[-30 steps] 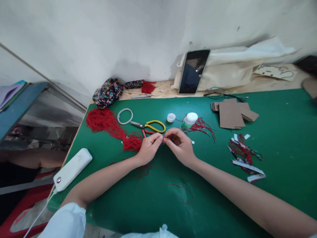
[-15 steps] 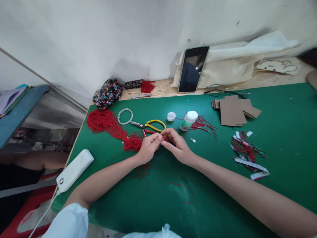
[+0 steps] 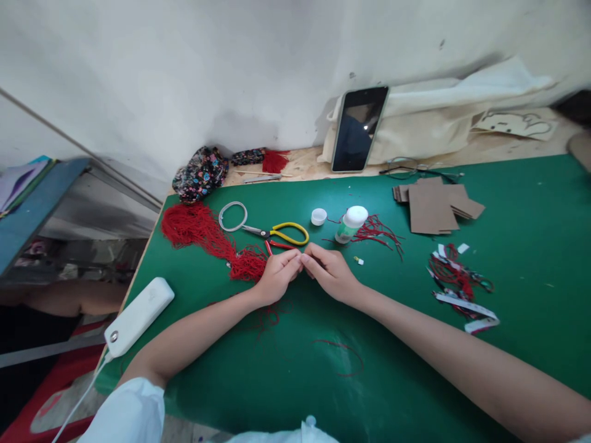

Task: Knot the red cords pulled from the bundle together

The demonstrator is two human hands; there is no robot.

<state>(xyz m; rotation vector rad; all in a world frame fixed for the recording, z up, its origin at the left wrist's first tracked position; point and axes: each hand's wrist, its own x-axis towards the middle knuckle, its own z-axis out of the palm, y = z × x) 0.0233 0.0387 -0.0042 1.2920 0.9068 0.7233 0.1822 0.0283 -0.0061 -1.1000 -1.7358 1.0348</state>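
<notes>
Between the fingertips of the left hand (image 3: pixel 276 277) and right hand (image 3: pixel 330 274), both pinched shut, a red cord (image 3: pixel 302 259) barely shows, its direction unclear, above the green mat (image 3: pixel 295 363) by a white wall (image 3: pixel 184 74).

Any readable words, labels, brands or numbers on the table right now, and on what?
None can be read.
Small bottle by the right hand: green label, print too small.
White strips among the red cords at right: markings blurred.
Phone: screen dark, only a reflection.
White power bank by the left arm: a faint mark, unreadable.
Cardboard pieces: no print visible.
</notes>
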